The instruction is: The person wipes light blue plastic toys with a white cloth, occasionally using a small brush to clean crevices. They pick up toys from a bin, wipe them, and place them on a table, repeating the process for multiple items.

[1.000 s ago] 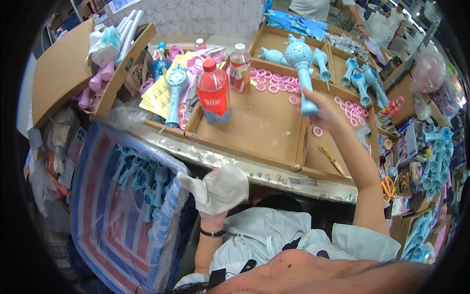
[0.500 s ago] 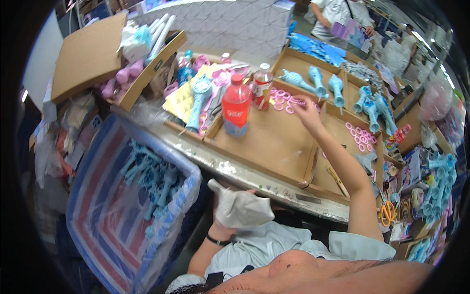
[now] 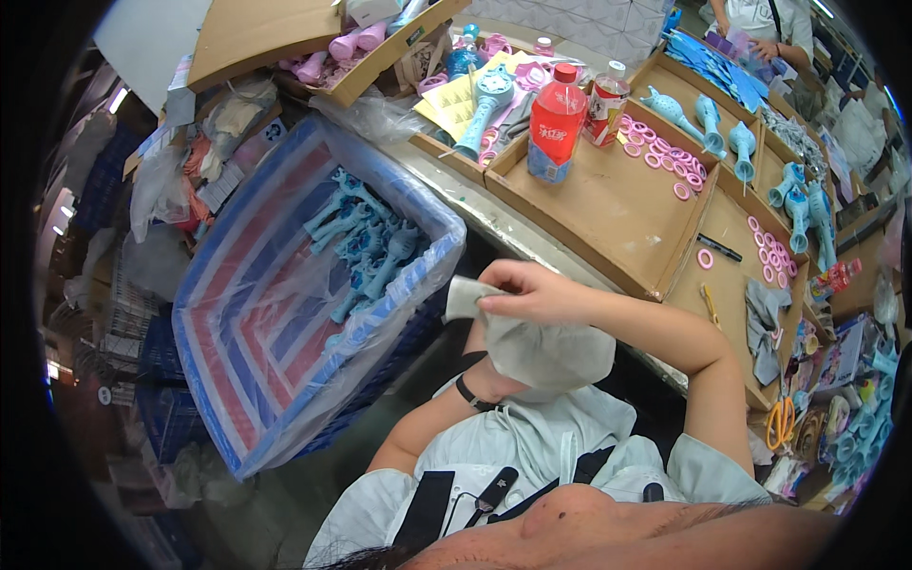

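Note:
A pale grey-white cloth (image 3: pixel 556 351) hangs in front of my body, just off the near edge of the workbench. My left hand (image 3: pixel 492 382), with a black band on its wrist, grips the cloth from below; folds cover most of its fingers. Over the cloth's upper end reaches my right hand (image 3: pixel 532 293), its thumb and fingers closed there. Whether something small sits in that pinch or inside the cloth cannot be seen. Left of both hands stands a plastic-lined, striped bin (image 3: pixel 446 228) with light blue plastic wand-shaped parts (image 3: pixel 366 242) heaped inside.
Cardboard trays (image 3: pixel 579 228) on the bench hold pink rings (image 3: pixel 665 157), more blue parts (image 3: pixel 708 123), a marker (image 3: pixel 720 248) and a grey cloth (image 3: pixel 763 328). A red drink bottle (image 3: pixel 556 123) stands beside another bottle (image 3: pixel 605 103). Orange-handled scissors (image 3: pixel 781 423) lie right. Another person (image 3: pixel 760 33) works across.
My right hand has come back from the pink rings to the upper end of the cloth. The view has swung, so the bench now appears higher and farther right.

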A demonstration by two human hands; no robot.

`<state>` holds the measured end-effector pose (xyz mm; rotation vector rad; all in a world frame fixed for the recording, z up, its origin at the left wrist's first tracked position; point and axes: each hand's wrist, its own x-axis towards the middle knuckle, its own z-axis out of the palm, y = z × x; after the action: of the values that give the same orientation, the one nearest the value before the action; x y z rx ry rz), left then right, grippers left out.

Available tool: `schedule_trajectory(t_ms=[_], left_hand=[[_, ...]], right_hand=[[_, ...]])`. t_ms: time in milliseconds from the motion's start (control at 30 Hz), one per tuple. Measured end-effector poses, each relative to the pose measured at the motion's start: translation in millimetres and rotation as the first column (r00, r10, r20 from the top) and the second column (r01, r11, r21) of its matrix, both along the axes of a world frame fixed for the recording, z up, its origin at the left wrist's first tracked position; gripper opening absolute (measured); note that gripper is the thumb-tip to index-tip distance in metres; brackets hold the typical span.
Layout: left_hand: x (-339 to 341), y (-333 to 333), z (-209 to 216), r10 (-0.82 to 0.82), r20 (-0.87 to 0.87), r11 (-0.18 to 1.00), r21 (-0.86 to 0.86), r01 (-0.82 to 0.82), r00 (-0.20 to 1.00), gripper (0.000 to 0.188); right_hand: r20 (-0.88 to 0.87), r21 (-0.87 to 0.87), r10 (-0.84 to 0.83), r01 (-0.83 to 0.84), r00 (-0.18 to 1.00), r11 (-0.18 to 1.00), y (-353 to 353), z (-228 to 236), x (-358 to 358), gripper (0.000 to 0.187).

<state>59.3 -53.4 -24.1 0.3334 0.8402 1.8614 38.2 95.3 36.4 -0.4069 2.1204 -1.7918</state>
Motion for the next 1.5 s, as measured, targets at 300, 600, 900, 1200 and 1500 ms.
schedule_trajectory(t_ms=[300,600,900,1200,1500], left_hand=[[4.4,-27.2,-23.8,0.169,-0.393,0.968,0.237,-0.077,0.904,0.071],[-2.5,-18.7,-28.6,0.024,0.080,0.963,0.268,-0.045,0.997,0.056],[-18.4,-24.6,-56.2,0.285,-0.655,0.931,0.017,-0.364,0.700,0.039],[-36.6,0.9,-49.1,0.056,-0.884,0.870,-0.185,-0.458,0.464,0.041],[-62.8,14.4,-10.8,0.064,-0.989,0.900,0.000,-0.435,0.132,0.016]], right_hand=[[0.091,0.156,-0.099,0.084,0.991,0.984,39.8,0.7,24.1,0.033],[-0.079,0.106,-0.307,0.314,0.948,0.943,28.2,-8.2,61.3,0.028],[0.224,-0.131,-0.313,0.346,0.923,0.929,6.1,-6.2,44.0,0.032],[0.243,-0.021,-0.298,0.312,0.923,0.950,6.0,-13.0,36.9,0.034],[-0.235,0.302,-0.441,0.496,0.866,0.814,13.3,-11.8,33.7,0.036]])
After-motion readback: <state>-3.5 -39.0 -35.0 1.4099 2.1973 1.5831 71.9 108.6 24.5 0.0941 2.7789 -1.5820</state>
